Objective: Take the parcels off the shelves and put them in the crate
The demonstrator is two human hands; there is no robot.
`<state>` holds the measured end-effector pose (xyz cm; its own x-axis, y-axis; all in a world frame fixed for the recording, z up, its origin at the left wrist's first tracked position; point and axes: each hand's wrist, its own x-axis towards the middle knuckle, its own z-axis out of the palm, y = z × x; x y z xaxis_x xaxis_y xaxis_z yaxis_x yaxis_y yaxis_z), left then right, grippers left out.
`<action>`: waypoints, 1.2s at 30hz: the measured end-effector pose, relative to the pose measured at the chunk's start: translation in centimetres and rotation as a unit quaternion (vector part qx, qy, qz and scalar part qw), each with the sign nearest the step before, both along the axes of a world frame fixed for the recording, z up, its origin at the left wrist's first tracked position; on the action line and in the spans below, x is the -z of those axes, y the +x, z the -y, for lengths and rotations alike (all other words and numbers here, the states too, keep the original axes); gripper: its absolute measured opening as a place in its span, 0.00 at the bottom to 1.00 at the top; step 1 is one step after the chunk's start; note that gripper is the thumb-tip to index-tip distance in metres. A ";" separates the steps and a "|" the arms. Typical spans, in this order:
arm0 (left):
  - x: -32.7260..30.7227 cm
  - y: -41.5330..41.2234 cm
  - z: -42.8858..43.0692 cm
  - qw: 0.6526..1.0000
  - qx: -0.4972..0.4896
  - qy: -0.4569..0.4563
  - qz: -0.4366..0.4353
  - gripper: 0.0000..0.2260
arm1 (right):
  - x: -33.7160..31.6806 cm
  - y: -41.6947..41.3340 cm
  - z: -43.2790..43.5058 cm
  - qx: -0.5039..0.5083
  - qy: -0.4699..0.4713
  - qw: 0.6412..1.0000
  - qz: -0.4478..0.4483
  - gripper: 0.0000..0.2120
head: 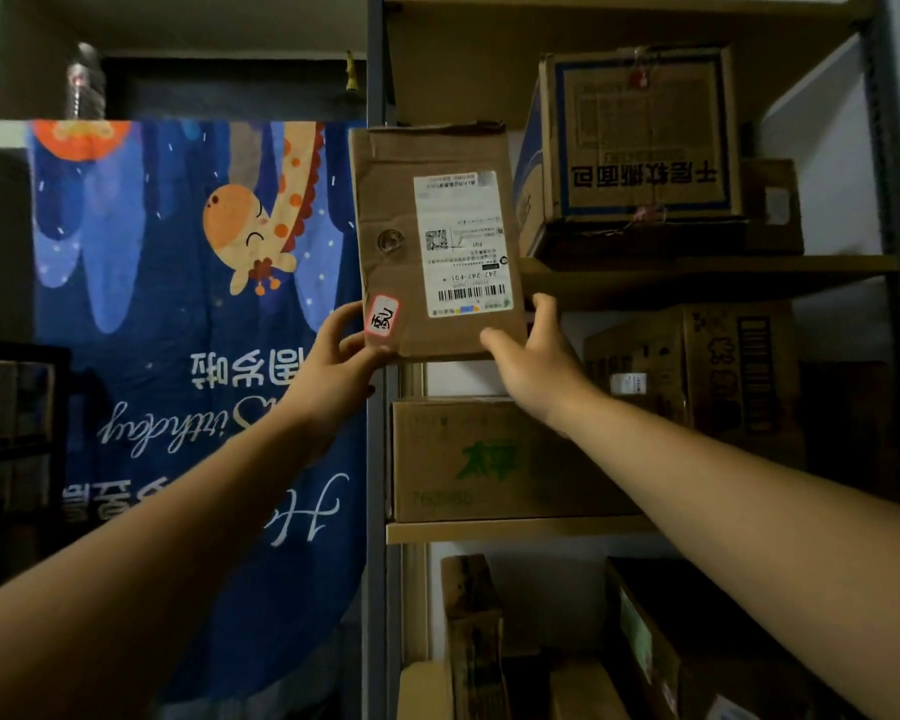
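A flat brown cardboard parcel (391, 200) with a white shipping label and a small red-edged sticker is held upright in front of the shelf unit's left post. My left hand (333, 366) grips its lower left corner. My right hand (536, 361) grips its lower right corner, fingers wrapped around the edge. Both arms reach up and forward. No crate is in view.
The metal shelf unit (707, 265) fills the right side, with a blue-printed box (640, 142) on the upper shelf, a green-printed box (489, 459) and others on the middle shelf, and more cartons at the bottom. A blue giraffe banner (188, 304) hangs on the left.
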<state>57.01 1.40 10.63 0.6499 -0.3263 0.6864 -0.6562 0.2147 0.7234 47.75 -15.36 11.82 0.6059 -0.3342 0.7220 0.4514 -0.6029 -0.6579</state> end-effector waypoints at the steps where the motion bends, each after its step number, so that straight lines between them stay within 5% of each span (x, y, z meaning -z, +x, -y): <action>1: 0.3 0.0 -0.2 1.000 0.008 -0.009 0.004 0.18 | 0.3 0.0 -0.2 0.005 -0.006 1.000 0.004 0.27; 15: 0.4 0.2 0.4 0.999 0.010 -0.031 0.021 0.17 | 0.8 0.8 0.0 0.010 -0.022 1.000 0.015 0.27; 23: -1.7 -0.1 2.6 0.999 -0.019 0.004 0.042 0.20 | -0.2 1.0 2.8 -0.003 -0.041 0.999 -0.012 0.40; 36: -6.6 0.8 4.6 0.980 -0.158 -0.031 0.113 0.25 | -5.1 4.3 3.0 0.016 -0.011 0.998 0.059 0.32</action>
<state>57.77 -3.18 17.25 0.5404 -0.0869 0.8369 -0.8394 0.0134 0.5434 52.08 -18.33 16.89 0.5057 -0.3352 0.7950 0.5059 -0.6312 -0.5879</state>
